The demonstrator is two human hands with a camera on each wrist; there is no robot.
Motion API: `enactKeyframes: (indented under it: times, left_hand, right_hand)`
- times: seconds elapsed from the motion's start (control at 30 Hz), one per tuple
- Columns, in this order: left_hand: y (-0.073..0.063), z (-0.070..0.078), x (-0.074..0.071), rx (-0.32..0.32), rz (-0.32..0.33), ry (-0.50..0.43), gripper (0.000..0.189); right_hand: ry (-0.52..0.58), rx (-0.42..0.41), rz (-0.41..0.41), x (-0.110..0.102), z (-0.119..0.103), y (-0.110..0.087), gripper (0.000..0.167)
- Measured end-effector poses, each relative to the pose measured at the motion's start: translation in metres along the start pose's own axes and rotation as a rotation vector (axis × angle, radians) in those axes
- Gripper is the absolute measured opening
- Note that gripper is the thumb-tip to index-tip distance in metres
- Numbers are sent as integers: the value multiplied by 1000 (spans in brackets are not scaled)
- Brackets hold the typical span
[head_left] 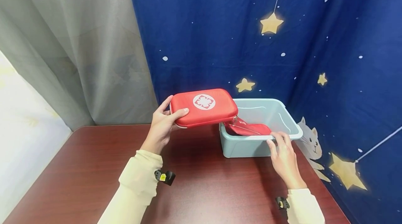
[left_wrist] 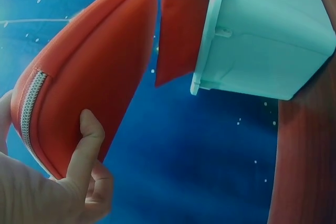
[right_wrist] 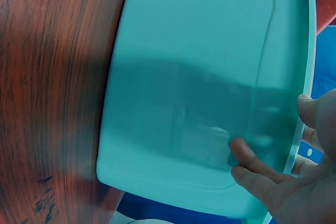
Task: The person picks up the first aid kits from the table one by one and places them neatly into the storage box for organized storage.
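My left hand (head_left: 161, 124) grips a red zippered first-aid case (head_left: 216, 107) by its left end, thumb on top beside the white cross emblem. The case is held above the table, its right end over the left side of a light-blue plastic bin (head_left: 246, 147). In the left wrist view the case (left_wrist: 100, 72) shows its silver zipper, with the left hand (left_wrist: 79, 182) around its lower end. My right hand (head_left: 284, 157) holds the bin's front rim near the right corner, digits on both sides of it. Inside the bin lies a red pouch (head_left: 255, 129), partly hidden by the case.
The bin stands on a dark red-brown wooden table (head_left: 201, 189), near its back right edge. Behind hangs a blue curtain (head_left: 204, 42) with stars, and a grey curtain (head_left: 103, 60) is to its left. Black wrist cameras sit on both sleeves.
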State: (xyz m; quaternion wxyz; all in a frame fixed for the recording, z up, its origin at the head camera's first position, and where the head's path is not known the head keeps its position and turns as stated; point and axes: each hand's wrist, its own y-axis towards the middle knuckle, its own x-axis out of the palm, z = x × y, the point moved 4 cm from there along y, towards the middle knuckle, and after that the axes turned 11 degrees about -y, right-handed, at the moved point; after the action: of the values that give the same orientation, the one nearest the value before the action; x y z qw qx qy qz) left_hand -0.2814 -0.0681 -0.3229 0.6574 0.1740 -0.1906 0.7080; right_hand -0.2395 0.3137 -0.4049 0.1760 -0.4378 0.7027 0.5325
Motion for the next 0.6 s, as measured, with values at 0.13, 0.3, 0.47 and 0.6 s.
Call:
enactKeyframes:
  times: [0.13, 0.3, 0.47, 0.6]
  left_hand:
    - [3, -1, 11, 17, 6, 39, 86]
    - [6, -4, 23, 15, 8, 53, 87]
    - [9, -9, 34, 8, 13, 87, 89]
    - [11, -14, 42, 7, 11, 97, 91]
  right_hand:
    - [1, -6, 11, 0, -1, 0, 25]
    - [6, -5, 11, 0, -3, 0, 24]
    - [5, -1, 0, 1, -4, 0, 24]
    - [2, 0, 2, 1, -4, 0, 25]
